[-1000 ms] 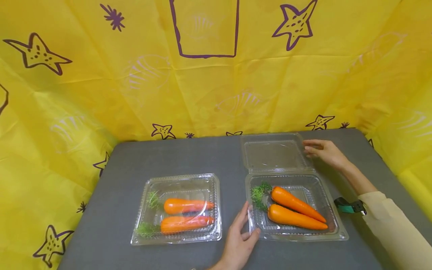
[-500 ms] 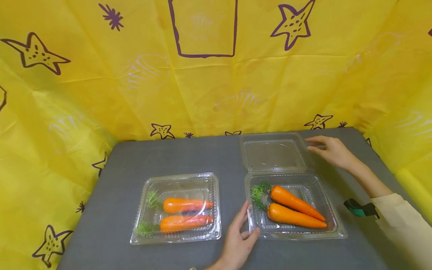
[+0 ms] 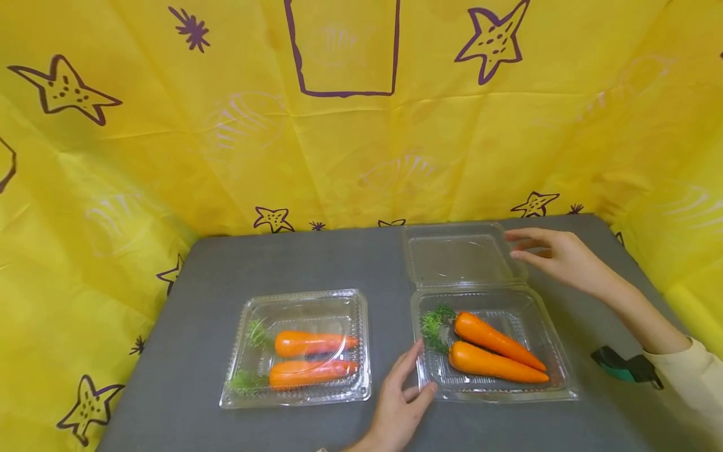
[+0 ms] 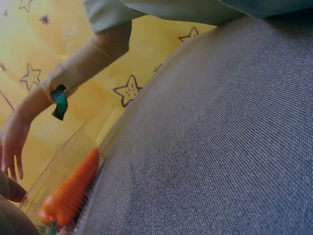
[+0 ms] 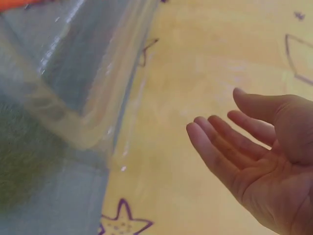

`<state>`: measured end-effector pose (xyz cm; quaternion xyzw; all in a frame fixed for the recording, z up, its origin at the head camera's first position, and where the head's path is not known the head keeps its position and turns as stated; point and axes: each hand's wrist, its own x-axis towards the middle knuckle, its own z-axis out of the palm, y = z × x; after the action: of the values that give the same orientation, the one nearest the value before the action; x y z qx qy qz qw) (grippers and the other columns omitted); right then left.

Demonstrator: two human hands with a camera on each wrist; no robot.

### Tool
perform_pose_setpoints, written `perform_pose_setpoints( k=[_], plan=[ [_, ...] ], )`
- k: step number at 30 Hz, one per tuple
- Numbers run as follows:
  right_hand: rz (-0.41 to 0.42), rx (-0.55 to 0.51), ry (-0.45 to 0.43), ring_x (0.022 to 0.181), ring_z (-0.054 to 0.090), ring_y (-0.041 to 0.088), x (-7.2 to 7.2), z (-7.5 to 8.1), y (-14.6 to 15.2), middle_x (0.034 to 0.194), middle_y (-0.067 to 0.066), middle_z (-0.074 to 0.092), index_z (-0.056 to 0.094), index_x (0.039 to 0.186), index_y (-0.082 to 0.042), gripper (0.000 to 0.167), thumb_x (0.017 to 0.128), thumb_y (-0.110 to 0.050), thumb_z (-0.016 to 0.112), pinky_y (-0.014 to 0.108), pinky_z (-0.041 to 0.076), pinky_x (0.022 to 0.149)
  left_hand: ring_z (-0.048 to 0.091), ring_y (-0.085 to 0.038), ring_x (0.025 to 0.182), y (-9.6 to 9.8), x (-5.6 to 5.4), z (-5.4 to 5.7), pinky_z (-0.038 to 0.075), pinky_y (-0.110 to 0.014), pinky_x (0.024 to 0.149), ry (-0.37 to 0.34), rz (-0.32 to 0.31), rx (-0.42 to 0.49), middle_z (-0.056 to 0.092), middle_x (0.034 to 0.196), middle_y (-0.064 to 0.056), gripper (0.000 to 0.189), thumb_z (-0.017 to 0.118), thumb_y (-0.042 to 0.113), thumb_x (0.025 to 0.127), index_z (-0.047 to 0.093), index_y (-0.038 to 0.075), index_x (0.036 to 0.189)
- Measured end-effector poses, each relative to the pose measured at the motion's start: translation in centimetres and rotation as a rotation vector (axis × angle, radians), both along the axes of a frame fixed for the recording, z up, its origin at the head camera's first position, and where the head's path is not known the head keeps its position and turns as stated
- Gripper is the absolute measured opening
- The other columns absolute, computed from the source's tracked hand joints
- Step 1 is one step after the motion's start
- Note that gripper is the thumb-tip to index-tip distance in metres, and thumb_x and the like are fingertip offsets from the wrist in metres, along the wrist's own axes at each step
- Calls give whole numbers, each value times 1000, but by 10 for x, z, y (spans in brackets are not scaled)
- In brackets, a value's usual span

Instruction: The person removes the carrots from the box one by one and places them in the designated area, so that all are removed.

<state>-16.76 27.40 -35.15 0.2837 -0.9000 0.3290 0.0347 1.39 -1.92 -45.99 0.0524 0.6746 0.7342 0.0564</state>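
Two clear boxes [image 3: 503, 395], four carrots [image 3: 497, 364] — two each, two hands [image 3: 398, 405]

No lettering or number is readable on the yellow cloth [image 3: 339, 141] at twelve o'clock, the closed box [image 3: 305, 307] at seven or the open box [image 3: 503, 395] at four.

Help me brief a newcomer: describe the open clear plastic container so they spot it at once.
Find the grey table below the yellow, starfish-patterned cloth backdrop. On its right side, the left hand touches the open, clear, rectangular plastic container. Its transparent lid lies folded back from two orange carrots, while the clear plastic box beside it is closed.
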Motion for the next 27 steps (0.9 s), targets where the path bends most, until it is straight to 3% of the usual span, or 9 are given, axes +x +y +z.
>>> perform_pose_setpoints(
  k=[3, 6, 10, 27],
  plan=[
    [47, -1, -9, 94, 63, -3, 9, 3, -9, 115, 13, 69, 64, 126, -2, 37, 89, -4, 69, 11, 54, 78, 42, -37, 131, -1, 0, 0, 55, -24, 89, 3, 1, -6, 38, 148, -24, 66, 66, 1, 88, 39, 1, 148],
    [89, 7, -28, 93, 68, 11, 18, 0, -18, 113, 11, 70, 64, 125, -1, 38, 88, -4, 71, 21, 58, 76, 40, -38, 132, -1, 0, 1, 54, -23, 89, 6, -1, -6, 38, 148, -23, 65, 65, 1, 89, 39, 2, 149],
    [140, -8, -70, 92, 69, 19, 28, -9, -26, 114, 12, 70, 63, 125, 0, 40, 86, -4, 73, 31, 61, 75, 41, -38, 131, -1, -1, 0, 54, -24, 90, 10, -6, -1, 38, 148, -24, 65, 65, 1, 89, 39, 1, 148],
    [244, 12, -206, 91, 69, 24, 46, -38, -43, 119, 23, 65, 59, 126, 7, 47, 83, -4, 75, 27, 61, 73, 40, -40, 133, -1, -1, 0, 53, -24, 91, -10, -14, -2, 37, 149, -23, 67, 65, 0, 88, 38, 1, 149]
  ],
)
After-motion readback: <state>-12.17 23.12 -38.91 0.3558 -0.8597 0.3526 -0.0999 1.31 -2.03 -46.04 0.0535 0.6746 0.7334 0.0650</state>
